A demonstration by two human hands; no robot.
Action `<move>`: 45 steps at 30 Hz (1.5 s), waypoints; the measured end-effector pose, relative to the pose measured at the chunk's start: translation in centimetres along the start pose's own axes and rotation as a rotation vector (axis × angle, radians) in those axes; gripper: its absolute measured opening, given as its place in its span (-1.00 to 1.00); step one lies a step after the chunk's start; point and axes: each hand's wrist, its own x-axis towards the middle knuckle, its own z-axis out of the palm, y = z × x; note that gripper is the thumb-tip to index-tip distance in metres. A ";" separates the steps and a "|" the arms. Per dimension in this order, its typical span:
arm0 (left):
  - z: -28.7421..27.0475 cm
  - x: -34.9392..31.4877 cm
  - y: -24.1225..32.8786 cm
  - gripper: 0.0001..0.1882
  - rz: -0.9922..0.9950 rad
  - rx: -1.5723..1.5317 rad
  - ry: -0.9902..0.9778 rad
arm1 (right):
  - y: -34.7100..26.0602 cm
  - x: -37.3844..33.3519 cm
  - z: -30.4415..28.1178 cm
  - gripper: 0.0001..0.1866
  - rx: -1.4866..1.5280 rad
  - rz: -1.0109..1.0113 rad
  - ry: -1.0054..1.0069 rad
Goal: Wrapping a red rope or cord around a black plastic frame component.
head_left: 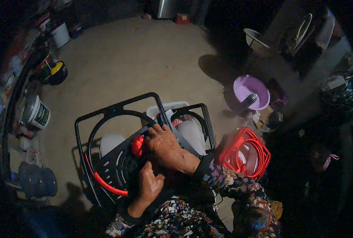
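A black frame with rounded corners and a curved inner ring lies across my lap, over a slotted black panel. Red cord covers a stretch of the curved ring at its lower left. My right hand bends over the panel's upper edge, fingers curled, beside a red bundle of cord. Just below, my left hand has its thumb raised and its other fingers curled, partly hidden in shadow. What lies inside either hand's fingers is hidden.
A red frame with rings stands at my right, near a purple basin holding a dark can. A white container is behind the black frame. Buckets and a large clear bottle line the left.
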 end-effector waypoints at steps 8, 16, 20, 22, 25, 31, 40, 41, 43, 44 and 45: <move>-0.8 0.3 1.5 -0.83 -0.469 -0.526 -0.044 | -0.1 0.0 -4.5 -0.74 1.251 0.253 0.223; 1.7 1.1 -6.2 -0.82 0.158 -0.252 0.177 | 1.4 -5.8 -15.0 -0.72 1.810 0.704 0.227; -1.2 2.7 1.0 -0.82 -0.387 -0.880 0.146 | -0.5 -12.3 -18.8 -0.73 1.657 1.148 0.751; -1.6 2.5 1.2 -0.76 -0.505 -0.710 -0.039 | 0.4 -18.8 -17.8 -0.71 1.442 1.310 0.748; -1.0 1.5 1.6 -0.77 -0.426 -0.768 -0.005 | 2.0 -23.9 -14.4 -0.70 1.013 1.117 0.571; -0.3 1.2 1.6 -0.80 -0.371 -0.569 -0.003 | 4.6 -22.4 -13.6 -0.71 1.216 1.202 0.813; 0.0 0.7 2.2 -0.81 -0.143 -0.118 0.137 | 12.6 -12.5 -14.8 -0.63 0.250 0.637 1.040; 0.0 0.9 2.4 -0.81 -0.139 -0.110 0.142 | 13.2 -11.9 -16.4 -0.63 0.937 0.685 1.072; 0.0 0.9 2.9 -0.86 -0.017 0.004 0.138 | 13.2 -11.0 -18.8 -0.63 1.627 0.687 1.032; -0.2 0.8 2.9 -0.86 -0.012 0.009 0.132 | 12.5 -9.8 -19.2 -0.64 1.690 0.671 1.026; -0.3 0.8 2.8 -0.89 0.042 0.076 0.157 | 11.7 -8.7 -19.8 -0.64 1.752 0.650 1.018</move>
